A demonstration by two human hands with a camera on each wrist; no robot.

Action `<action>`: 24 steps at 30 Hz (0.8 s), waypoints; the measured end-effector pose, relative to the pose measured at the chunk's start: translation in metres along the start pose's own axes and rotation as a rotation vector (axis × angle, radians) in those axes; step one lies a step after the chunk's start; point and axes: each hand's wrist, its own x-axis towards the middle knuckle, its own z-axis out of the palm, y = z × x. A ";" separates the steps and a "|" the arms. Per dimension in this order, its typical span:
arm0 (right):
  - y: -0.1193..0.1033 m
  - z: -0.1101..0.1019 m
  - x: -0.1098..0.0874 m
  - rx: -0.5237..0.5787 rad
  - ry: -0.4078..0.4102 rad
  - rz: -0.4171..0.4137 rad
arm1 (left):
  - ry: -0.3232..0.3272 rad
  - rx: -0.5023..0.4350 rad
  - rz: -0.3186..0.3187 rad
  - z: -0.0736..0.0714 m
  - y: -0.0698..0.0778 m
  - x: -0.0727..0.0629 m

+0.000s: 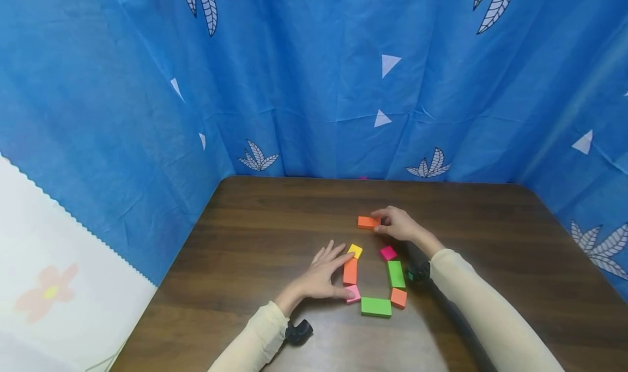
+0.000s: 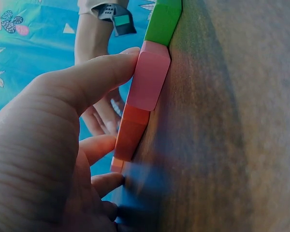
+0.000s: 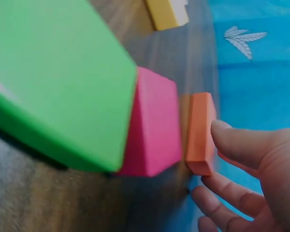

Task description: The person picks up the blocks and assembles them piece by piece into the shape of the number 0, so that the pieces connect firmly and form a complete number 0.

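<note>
My left hand (image 1: pixel 321 274) lies spread along the left side of a ring of small coloured blocks. Its thumb touches a pink block (image 2: pixel 152 77), and its index finger reaches the yellow block (image 1: pixel 355 250). Between those two lies a red-orange block (image 1: pixel 350 272). Farther back, my right hand (image 1: pixel 399 225) holds the right end of an orange block (image 1: pixel 367 222) between thumb and fingers, low at the table. A magenta block (image 3: pixel 157 123) and a long green block (image 3: pixel 63 82) stand nearer on the right side.
Another green block (image 1: pixel 376 306) lies at the front of the ring, beside an orange block (image 1: pixel 398 298) at the front right corner. Under everything is a dark wooden table (image 1: pixel 235 241). A blue curtain (image 1: pixel 319 77) hangs along its far edge.
</note>
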 end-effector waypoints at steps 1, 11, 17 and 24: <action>0.000 0.001 0.001 -0.009 -0.001 0.004 | -0.002 0.000 0.000 0.000 0.000 0.000; 0.002 0.003 0.008 -0.045 0.026 0.049 | -0.003 -0.005 0.003 -0.001 0.000 0.001; 0.004 0.003 0.010 -0.069 0.016 0.039 | -0.001 -0.004 0.001 0.000 0.000 0.001; 0.009 0.003 0.007 -0.097 0.009 -0.031 | -0.002 -0.004 -0.006 -0.001 0.000 0.001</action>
